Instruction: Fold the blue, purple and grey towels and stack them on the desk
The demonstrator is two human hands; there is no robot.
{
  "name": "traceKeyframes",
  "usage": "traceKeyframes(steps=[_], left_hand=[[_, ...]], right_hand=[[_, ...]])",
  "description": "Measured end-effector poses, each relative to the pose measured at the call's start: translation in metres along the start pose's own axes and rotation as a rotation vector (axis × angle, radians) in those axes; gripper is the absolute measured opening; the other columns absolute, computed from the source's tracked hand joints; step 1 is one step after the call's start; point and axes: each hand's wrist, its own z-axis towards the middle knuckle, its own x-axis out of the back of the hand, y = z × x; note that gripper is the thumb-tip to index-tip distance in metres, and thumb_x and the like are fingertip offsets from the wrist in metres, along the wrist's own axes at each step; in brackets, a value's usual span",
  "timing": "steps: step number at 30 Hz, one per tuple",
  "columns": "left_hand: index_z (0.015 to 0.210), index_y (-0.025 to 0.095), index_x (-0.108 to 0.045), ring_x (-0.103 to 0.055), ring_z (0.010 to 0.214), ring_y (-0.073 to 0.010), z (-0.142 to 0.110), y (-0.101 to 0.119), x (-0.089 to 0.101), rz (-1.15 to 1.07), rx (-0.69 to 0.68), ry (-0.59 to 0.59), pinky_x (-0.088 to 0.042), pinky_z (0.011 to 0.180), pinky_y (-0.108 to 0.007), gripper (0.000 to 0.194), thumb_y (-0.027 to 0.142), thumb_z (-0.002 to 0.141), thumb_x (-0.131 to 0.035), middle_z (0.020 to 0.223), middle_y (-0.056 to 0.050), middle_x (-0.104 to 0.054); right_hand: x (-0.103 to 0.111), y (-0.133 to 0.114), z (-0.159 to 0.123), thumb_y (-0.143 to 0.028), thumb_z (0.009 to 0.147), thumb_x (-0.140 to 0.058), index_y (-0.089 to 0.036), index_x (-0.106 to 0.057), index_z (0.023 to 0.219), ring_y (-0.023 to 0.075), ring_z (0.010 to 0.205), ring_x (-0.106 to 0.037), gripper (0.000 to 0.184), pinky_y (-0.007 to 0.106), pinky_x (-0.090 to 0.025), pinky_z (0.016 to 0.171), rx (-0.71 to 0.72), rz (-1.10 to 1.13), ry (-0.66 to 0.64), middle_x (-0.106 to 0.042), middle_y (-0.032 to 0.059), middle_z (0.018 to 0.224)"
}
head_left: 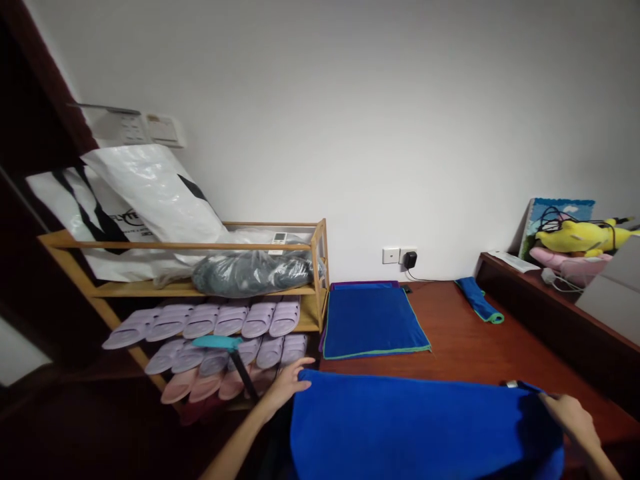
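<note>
A large blue cloth (420, 427) is spread between my two hands over the front of the reddish-brown wooden tabletop (445, 360). My left hand (293, 383) pinches its upper left corner. At the upper right corner my right hand (570, 417) is closed on the cloth, its fingers partly hidden. Just beyond lies a flat stack of blue cloths (375, 320) with green edging, and a purple edge shows beneath. A rolled or folded blue cloth (480, 301) with green trim rests farther right, near the wall.
At left stands a wooden rack (200, 247) with bags on top and rows of lilac slippers (215, 319) below. A black plug (410, 260) sits in the wall socket. On the raised ledge at right lies a yellow plush toy (575, 237) beside cables.
</note>
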Motion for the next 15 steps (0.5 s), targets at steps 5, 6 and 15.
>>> traceKeyframes(steps=[5,6,15], left_hand=[[0.078,0.015,-0.072,-0.063,0.07,-0.021,0.001,0.018,0.01,0.201,0.047,-0.137,-0.045,0.066,-0.028,0.024,0.03,0.059,-0.075,0.073,-0.004,-0.07],[0.074,0.014,-0.072,-0.061,0.065,-0.0199,0.001,0.021,0.012,0.21,0.052,-0.142,-0.044,0.062,-0.027,0.023,0.032,0.06,-0.074,0.067,-0.003,-0.069],[0.063,0.015,-0.071,-0.051,0.053,-0.0137,0.007,0.024,0.03,0.313,0.122,-0.056,-0.034,0.05,-0.022,0.032,0.046,0.055,-0.073,0.052,0.002,-0.06]], right_hand=[[0.026,0.013,0.019,-0.047,0.068,-0.038,-0.023,-0.07,0.065,0.0308,0.072,-0.065,0.04,0.043,-0.046,0.071,0.078,0.02,-0.052,-0.07,0.0192,0.087],[0.03,0.015,0.022,-0.047,0.068,-0.038,-0.023,-0.069,0.065,0.031,0.076,-0.065,0.039,0.042,-0.045,0.074,0.079,0.02,-0.059,-0.07,0.0192,0.09],[0.027,0.001,0.009,-0.046,0.066,-0.044,-0.027,-0.069,0.07,0.0324,0.091,-0.063,0.032,0.041,-0.046,0.081,0.407,0.012,-0.14,-0.069,0.0141,0.09]])
